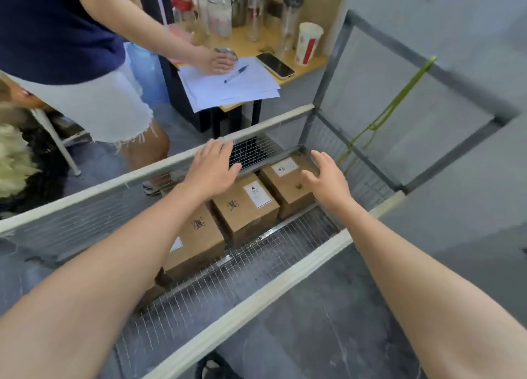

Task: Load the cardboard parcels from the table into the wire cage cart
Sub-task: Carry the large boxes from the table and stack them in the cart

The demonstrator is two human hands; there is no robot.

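Observation:
Three brown cardboard parcels stand in a row on the floor of the wire cage cart (251,296): a near one (199,236), a middle one (248,207) with a white label, and a far one (288,183) in the corner. My left hand (212,169) hovers with fingers spread over the cart's far rail, above the middle parcel. My right hand (328,176) hangs relaxed just over the far parcel's right side. Neither hand holds anything.
Another person (85,65) stands close behind the cart's far rail (114,182), a hand on papers (228,85) on a small wooden table (308,65) with a pen, phone (275,65), paper cup and bottles. A green cord (387,113) hangs on the cart's right frame.

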